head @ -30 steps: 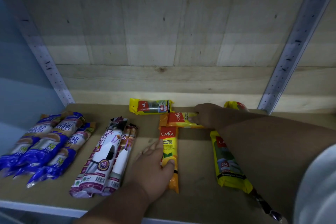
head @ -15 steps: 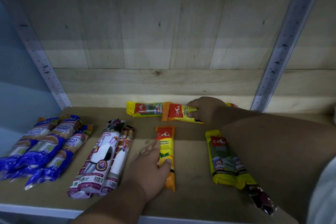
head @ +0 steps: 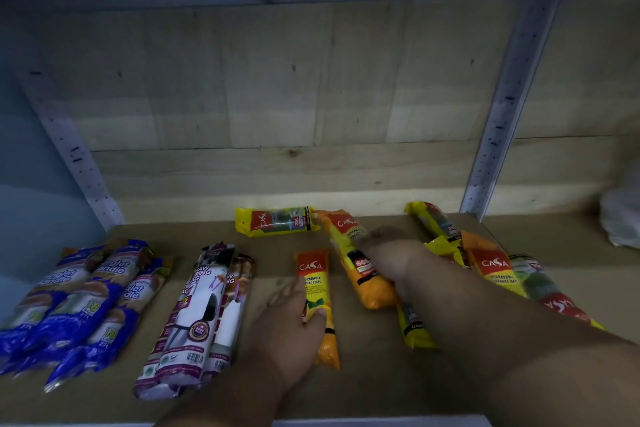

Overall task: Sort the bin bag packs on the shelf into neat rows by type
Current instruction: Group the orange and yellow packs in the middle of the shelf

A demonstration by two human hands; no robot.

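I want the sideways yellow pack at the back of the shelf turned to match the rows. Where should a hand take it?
Grip the yellow pack across its middle, coming from above and in front. It lies flat, crosswise, close to the back wall, so only its top and near edge are open. Its right end nearly meets the orange pack under the right hand.

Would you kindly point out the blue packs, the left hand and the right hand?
blue packs (head: 79, 302): head view, middle of the group.
left hand (head: 294, 319): head view, back of the hand.
right hand (head: 388, 253): head view, back of the hand.
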